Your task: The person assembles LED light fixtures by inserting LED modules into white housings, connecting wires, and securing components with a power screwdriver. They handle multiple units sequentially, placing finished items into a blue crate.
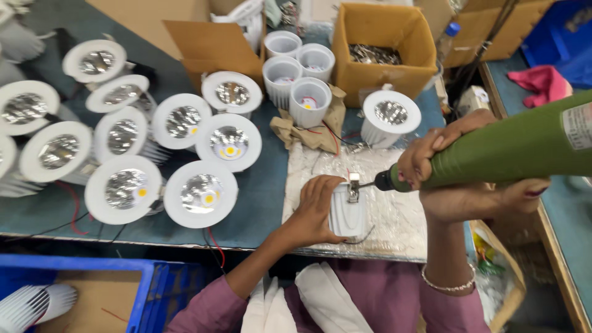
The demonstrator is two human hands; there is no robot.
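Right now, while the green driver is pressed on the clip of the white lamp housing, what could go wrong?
1. The left hand steadies the white lamp housing with fingers close to the driver bit; a slip might hit them.
2. The right hand holds the green driver at a low angle to the metal clip, so the bit may skid off.
3. The housing lies on crinkled foil and could slide.

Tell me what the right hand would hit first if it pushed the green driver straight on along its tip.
The right hand aims the green driver leftward; its tip already sits at the metal clip on the white lamp housing that the left hand steadies. So it would likely meet the clip first.
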